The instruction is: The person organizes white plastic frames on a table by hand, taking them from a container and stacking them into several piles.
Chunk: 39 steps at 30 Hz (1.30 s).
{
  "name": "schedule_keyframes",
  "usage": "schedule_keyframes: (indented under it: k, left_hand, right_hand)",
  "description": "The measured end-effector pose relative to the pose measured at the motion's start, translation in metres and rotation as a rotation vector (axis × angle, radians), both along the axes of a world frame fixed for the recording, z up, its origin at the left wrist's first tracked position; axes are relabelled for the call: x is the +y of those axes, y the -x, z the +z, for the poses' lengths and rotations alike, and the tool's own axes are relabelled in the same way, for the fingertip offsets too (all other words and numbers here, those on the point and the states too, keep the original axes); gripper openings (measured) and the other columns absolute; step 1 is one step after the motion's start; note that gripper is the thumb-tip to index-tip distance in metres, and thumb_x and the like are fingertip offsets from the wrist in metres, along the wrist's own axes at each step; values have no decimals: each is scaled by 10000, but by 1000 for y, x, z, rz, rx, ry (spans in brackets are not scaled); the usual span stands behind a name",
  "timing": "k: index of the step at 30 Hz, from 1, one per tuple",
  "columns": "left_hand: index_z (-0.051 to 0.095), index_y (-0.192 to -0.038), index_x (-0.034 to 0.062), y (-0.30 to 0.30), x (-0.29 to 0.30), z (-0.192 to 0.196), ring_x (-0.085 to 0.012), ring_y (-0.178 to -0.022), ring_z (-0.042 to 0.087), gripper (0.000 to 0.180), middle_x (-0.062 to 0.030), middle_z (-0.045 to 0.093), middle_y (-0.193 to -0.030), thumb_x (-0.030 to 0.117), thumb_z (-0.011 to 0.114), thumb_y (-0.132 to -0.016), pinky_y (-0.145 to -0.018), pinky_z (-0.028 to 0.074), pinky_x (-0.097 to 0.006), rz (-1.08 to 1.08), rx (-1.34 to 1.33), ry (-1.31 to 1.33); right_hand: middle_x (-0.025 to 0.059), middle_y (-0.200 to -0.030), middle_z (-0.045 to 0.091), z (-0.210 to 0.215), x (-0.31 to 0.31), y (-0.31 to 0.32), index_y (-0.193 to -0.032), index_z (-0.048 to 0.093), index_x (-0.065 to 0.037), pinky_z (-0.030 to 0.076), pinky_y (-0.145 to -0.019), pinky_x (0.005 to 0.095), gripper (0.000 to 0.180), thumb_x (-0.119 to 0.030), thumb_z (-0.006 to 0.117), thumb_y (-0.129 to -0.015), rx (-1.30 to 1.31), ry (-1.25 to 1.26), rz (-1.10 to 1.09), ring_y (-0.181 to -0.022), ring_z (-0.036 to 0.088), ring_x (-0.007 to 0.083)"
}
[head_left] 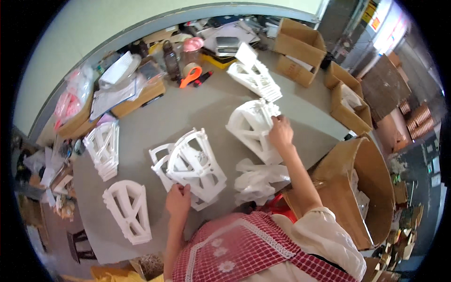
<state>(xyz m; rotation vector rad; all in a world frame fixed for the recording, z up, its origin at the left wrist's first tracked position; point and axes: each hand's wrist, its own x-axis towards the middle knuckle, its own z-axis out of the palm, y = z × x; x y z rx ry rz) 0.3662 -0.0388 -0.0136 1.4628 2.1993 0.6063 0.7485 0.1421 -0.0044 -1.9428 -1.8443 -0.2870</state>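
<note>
While the left hand (178,199) pinches the lower edge of a white foam frame stack (190,167) standing near the middle of the grey bench (188,110), the right hand (280,133) closes its fingers on the upper corner of a second foam stack (251,129) further back and to the right. Both stacks look light and loosely nested, so a one-handed pull could likely fan the pieces apart or snap a thin rib, and the crumpled clear bag (258,178) lying just beside the right forearm might get swept off the edge. An open brown cardboard box (371,188) sits at the right, two smaller ones (347,101) beyond it, and another carton (298,49) at the back. Yellow and red signs (373,16) hang at the upper right.
</note>
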Motion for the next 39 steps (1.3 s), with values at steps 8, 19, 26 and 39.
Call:
schedule_keyframes:
  k: [8, 19, 26, 39]
  left_hand:
    - [619, -887, 47, 5, 2, -16, -295, -763, 660, 339, -106, 686, -818, 383, 665, -868, -704, 499, -413, 84, -55, 17]
    - [631, -849, 38, 2, 13, -8, -330, -750, 669, 349, -125, 691, -777, 379, 698, -818, -714, 506, -429, 70, -41, -6]
    - [615, -801, -28, 26, 22, -9, -244, -546, 679, 231, -135, 673, -656, 185, 701, -821, -511, 533, -355, 102, -380, 146]
    - [601, -828, -30, 37, 31, -29, -213, -487, 652, 117, -126, 655, -622, 79, 636, -856, -442, 513, -336, -16, -494, 172]
  right_hand:
    - [216, -1124, 594, 16, -156, 64, -1254, 571, -121, 531, -801, 452, 506, -252, 745, -797, -155, 409, 717, -964, 621, 373]
    - [155, -1470, 425, 3, -56, 217, -1396, 494, -180, 412, -1036, 495, 606, -347, 683, -845, 314, 273, 765, -1297, 444, 394]
    - [130, -1488, 397, -19, -85, 246, -1327, 565, -210, 341, -1099, 551, 566, -235, 690, -775, 157, 474, 912, -1303, 387, 481]
    - [149, -1432, 434, -25, -101, 171, -1331, 567, -178, 430, -1007, 519, 598, -169, 694, -747, 12, 478, 562, -1193, 481, 399]
